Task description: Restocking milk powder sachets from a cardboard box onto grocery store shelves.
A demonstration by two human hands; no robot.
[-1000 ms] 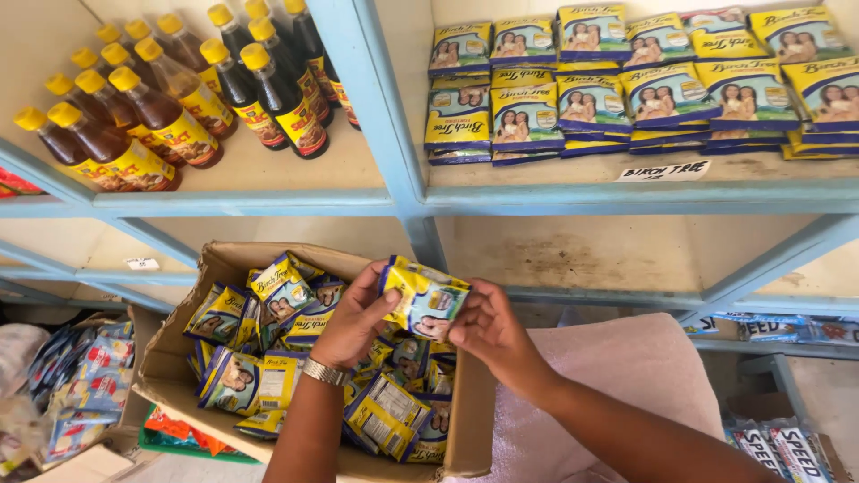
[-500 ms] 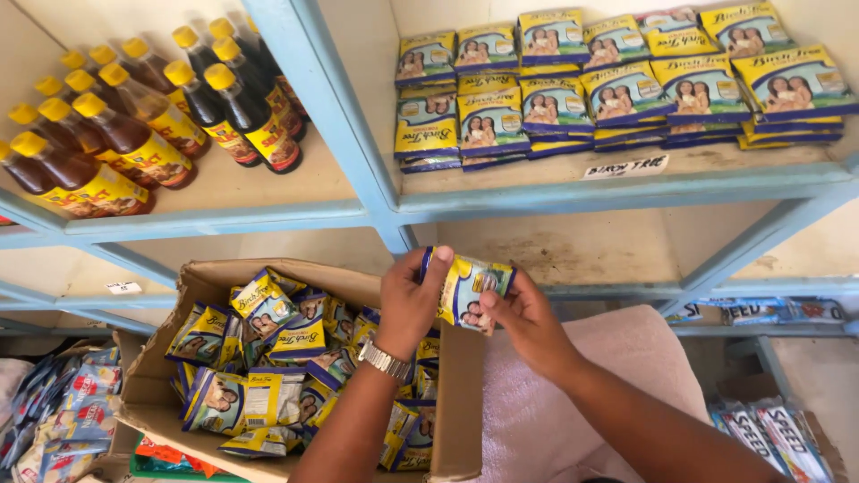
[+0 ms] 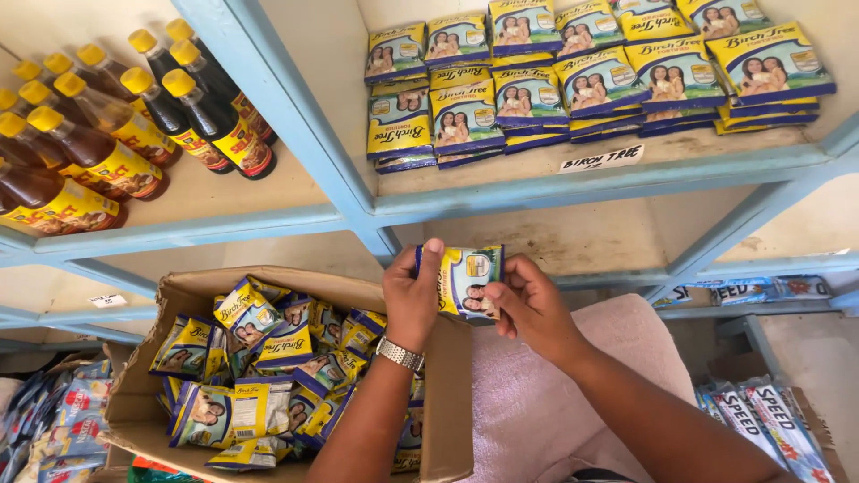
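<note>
1. Both hands hold one packet (image 3: 467, 280), yellow and blue, up in front of the blue shelf (image 3: 573, 183), just above the box's right edge.
2. The left hand (image 3: 412, 297) is closed on the packet's left edge, thumb up over its top corner; a metal watch (image 3: 399, 354) sits on that wrist.
3. The right hand (image 3: 533, 304) pinches the packet's lower right side with curled fingers.
4. Below the left arm, an open cardboard box (image 3: 170, 295) is full of like packets in a loose heap.
5. On the shelf above, stacks of the same packets (image 3: 591, 80) lie in rows.
6. To the left stand brown bottles (image 3: 134, 134) with yellow caps.
7. A pink cloth (image 3: 582, 394) lies under the right arm.
</note>
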